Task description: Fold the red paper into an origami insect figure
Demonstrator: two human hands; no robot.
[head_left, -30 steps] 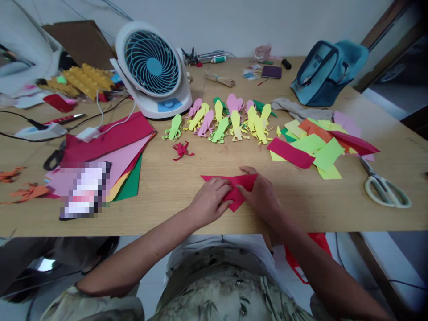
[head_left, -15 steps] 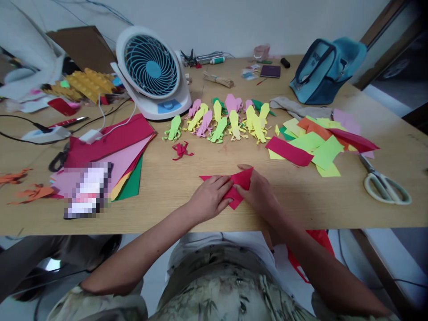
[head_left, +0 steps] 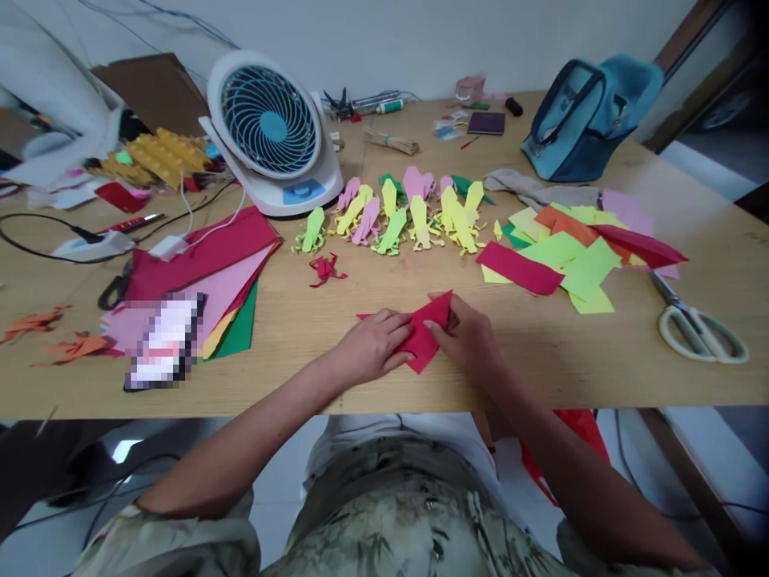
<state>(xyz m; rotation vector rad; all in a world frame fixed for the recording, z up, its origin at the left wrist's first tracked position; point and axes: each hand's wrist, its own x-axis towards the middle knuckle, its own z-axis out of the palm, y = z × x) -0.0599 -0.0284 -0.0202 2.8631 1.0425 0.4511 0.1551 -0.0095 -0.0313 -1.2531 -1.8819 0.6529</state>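
I'm watching through the head camera, and what matters most is the folded piece of bright red paper (head_left: 420, 346), which lies on the pale wooden tabletop (head_left: 300, 320) near its front edge, between both hands, one pointed corner turned towards the person. My left-hand grip (head_left: 380, 344) spreads over its left part, fingers pressing from above; I cannot tell whether the thumb has closed on an edge. My right-hand grip (head_left: 472, 340) is pinched on the right corner, which looks lifted a little.

I judge the paper very light, crisp enough to hold a crease, yet easily crumpled or torn. I'd take it at corners and folded edges with thumb and fingertip, and brace the middle flat so it can't slide.

Just beyond sits a small red folded-paper figure (head_left: 325, 271), with a cluster of green, yellow and pink paper figures (head_left: 393, 228) behind. To the right are loose coloured paper pieces (head_left: 544, 256) and white-handled metal scissors (head_left: 682, 307); farther back stands a white fan with blue blades (head_left: 273, 127)
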